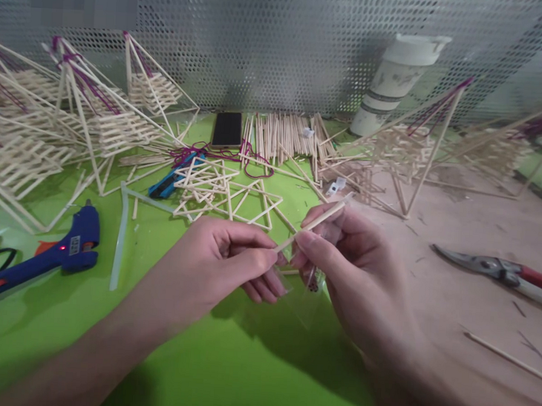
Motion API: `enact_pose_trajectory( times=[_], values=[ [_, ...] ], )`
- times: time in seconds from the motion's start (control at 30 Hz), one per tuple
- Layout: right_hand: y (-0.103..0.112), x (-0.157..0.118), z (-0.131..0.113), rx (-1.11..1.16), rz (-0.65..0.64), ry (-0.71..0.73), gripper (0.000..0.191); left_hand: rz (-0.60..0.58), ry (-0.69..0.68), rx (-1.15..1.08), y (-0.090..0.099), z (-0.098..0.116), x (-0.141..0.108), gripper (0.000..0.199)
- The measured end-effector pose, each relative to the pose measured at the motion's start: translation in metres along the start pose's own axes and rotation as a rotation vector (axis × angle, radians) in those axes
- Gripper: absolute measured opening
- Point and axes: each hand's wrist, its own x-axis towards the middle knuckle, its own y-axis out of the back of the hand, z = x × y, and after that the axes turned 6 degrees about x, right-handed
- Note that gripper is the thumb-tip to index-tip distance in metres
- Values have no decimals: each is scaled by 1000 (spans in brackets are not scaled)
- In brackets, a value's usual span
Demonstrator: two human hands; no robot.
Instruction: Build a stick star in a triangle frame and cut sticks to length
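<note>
Green tabletop (244,371), stick (325,215) in right grip (362,268).

- A grey perforated screen (270,51) spans the background from 10 to 2 o'clock.
- The counter (244,371) is bright green at 6 o'clock, pale pinkish-brown toward 3 o'clock.
- Soft shadow darkens the counter between 5 and 6 o'clock.
</note>
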Motion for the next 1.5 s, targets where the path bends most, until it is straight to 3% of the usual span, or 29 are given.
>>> enact_pose_trajectory(
  times=[0.4,0.67,0.77,0.83,0.93,1.03,1.17,1.23,1.3,1.43,1.5],
  values=[
    [3,0,2,41,-26,19,16,-3,-56,-116,-2,-8,3,20],
    [4,0,4,-16,-33,19,15,65,-116,-48,-1,-13,4,15],
    [8,4,2,-48,-39,28,10,166,-155,108,3,-12,3,13],
    [14,12,-2,-86,-23,36,19,297,-180,238,6,-11,0,15],
    [29,33,-6,-207,41,0,47,445,-234,392,12,-8,-4,22],
    [47,56,-7,-348,134,-42,64,468,-262,431,15,-7,-4,25],
    [61,64,-13,-742,107,-110,57,444,-311,417,15,-8,-2,25],
    [69,55,-27,-1037,88,-39,44,420,-321,435,15,-8,-1,28],
    [86,38,-49,-1284,136,53,22,411,-326,455,14,-7,-3,30],
    [161,-4,-95,-1692,189,-167,11,408,-346,438,11,-1,-8,28],
    [208,-25,-107,-1783,90,-271,6,378,-347,392,9,1,-10,26]
  ],
)
